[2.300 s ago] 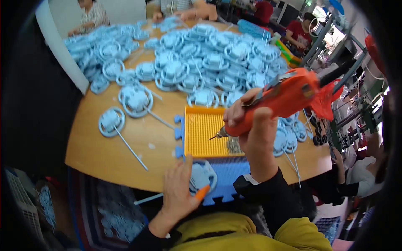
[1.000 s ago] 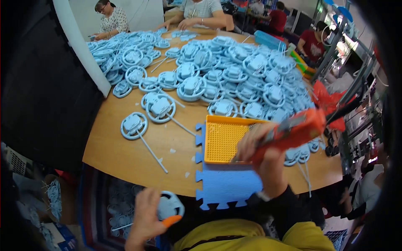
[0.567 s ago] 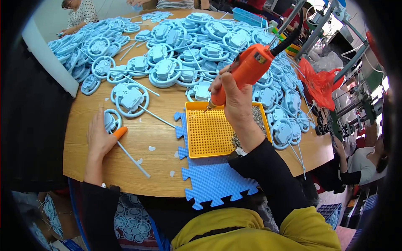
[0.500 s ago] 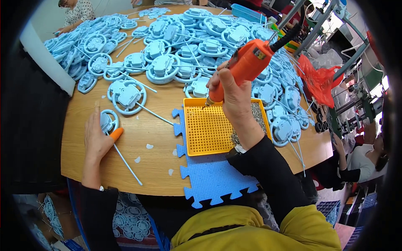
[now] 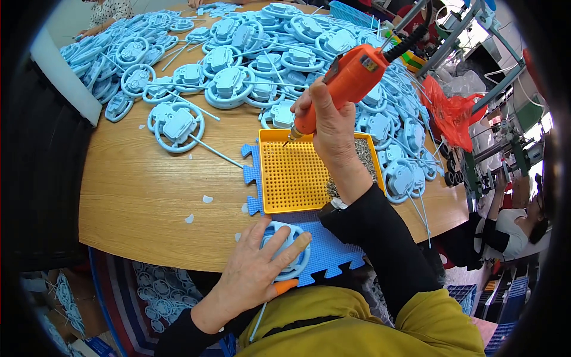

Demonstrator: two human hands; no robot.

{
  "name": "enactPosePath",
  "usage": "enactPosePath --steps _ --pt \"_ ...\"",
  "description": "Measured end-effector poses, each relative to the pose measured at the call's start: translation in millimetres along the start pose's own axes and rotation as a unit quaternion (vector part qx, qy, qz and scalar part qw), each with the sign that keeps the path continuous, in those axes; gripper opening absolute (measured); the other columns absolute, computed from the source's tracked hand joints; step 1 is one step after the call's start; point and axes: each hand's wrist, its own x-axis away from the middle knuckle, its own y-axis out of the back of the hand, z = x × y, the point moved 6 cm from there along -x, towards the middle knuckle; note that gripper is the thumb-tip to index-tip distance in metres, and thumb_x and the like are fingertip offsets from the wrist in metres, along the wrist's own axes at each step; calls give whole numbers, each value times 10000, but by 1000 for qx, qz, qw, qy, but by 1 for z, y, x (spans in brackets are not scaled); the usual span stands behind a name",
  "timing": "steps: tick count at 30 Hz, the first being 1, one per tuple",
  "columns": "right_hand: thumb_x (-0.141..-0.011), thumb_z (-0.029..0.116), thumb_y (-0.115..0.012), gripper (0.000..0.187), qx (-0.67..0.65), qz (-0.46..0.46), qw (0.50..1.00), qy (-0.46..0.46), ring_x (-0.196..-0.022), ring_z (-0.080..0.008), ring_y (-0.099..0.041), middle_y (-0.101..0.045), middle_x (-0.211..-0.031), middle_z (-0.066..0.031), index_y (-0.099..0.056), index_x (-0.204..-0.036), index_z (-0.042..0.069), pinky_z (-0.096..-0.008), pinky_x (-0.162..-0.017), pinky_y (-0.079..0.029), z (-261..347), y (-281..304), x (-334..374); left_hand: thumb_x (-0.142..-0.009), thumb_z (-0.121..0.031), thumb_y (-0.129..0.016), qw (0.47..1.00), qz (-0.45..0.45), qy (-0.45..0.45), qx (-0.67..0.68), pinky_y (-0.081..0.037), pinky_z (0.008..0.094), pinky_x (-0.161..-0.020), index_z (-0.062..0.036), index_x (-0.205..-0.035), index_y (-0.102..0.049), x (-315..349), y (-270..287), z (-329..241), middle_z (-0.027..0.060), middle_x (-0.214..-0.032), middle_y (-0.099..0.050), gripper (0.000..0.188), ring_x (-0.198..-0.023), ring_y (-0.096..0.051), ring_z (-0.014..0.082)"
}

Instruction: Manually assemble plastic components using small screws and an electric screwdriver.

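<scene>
My right hand [image 5: 335,134] is wrapped round an orange electric screwdriver [image 5: 351,77]. The driver's tip points down at the left part of a yellow screw tray [image 5: 357,209], close over its grid of holes. Small screws [image 5: 364,157] lie heaped along the tray's right side. My left hand [image 5: 253,271], one finger in an orange cover, grips a light-blue plastic ring-shaped part [image 5: 302,262] with a thin rod. That part rests on the blue foam mat [image 5: 333,241] in front of the tray, partly hidden by my fingers.
Many similar light-blue parts [image 5: 229,86] pile across the back of the table; one [image 5: 176,127] lies apart left of the tray. White scraps [image 5: 207,199] dot the wood. A red plastic bag [image 5: 449,113] hangs at the right near metal frames. Other people sit around.
My left hand has brought the ring-shaped part from the left of the table, rightward and nearer, onto the foam mat. The screwdriver's tip has shifted slightly left over the tray.
</scene>
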Motion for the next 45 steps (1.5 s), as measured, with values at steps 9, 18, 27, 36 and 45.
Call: enactPosePath --steps 9,18,27,36,45 --pt "-817 398 -740 437 7 1 1000 6 -634 -140 -579 -557 -689 -18 -479 -946 73 -304 -641 -496 7 -5 0 -686 -382 -818 981 -170 78 52 -353 474 -998 -14 -1425 -324 18 0 1 225 -1306 -446 962 -1177 -452 400" --pt "-817 348 -754 404 9 0 1000 -29 -644 -132 -591 -565 -681 -23 -486 -949 78 -306 -661 -512 3 0 7 -682 -347 -831 967 -223 115 43 -410 455 -961 15 -1423 -324 6 -13 -3 229 -1236 -495 968 -1135 -494 388" --pt "-885 400 -662 417 -59 25 997 31 -601 -150 -546 -533 -723 -37 -477 -1003 46 -311 -615 -480 80 -15 26 -695 -335 -808 950 -262 143 94 -394 449 -917 41 -1444 -248 8 -15 4 222 -1143 -507 1008 -1036 -495 391" --pt "-771 590 -691 640 -26 108 990 -89 -557 -153 -517 -512 -677 -52 -463 -990 34 -283 -523 -442 81 -36 110 -705 -341 -804 944 -297 117 81 -408 443 -893 51 -1450 -221 6 -16 8 216 -1108 -508 1024 -1000 -507 373" --pt "-759 -3 -695 283 20 122 986 -111 -780 -96 -561 -547 -823 -2 -524 -978 52 -267 -685 -487 67 -33 112 -725 -416 -774 944 -301 107 81 -416 449 -776 64 -1376 -312 0 -10 6 206 -1011 -507 932 -893 -499 388"
